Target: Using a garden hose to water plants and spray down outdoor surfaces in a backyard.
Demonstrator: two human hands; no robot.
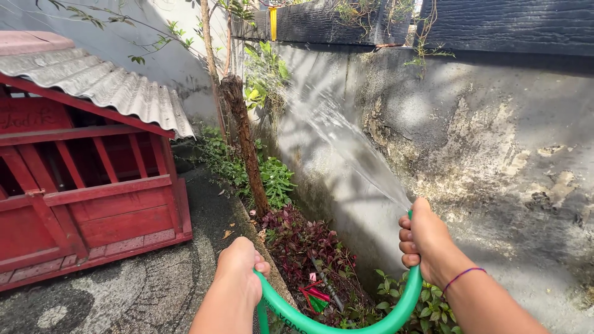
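Two hands grip one green garden hose [346,325], which sags in a soft loop along the bottom centre of the frame. It looks pliable, water-heavy and probably slick, so holding near the outlet gives the best control. The right hand [427,238], right of centre, is clamped round that end, where a water spray [346,145] fans toward the concrete wall [495,142]. The left hand [240,272] is closed on the hose lower down. Red-leaved plants [303,244] fill the bed below; a red wooden hutch [86,185] stands left.

Clearance: narrow planted strip, hemmed both sides.
Concrete wall [495,154] blocked the right; red wooden shed [86,204] and tree trunk [247,148] crowded the left; paved ground [142,291] lay open near left.
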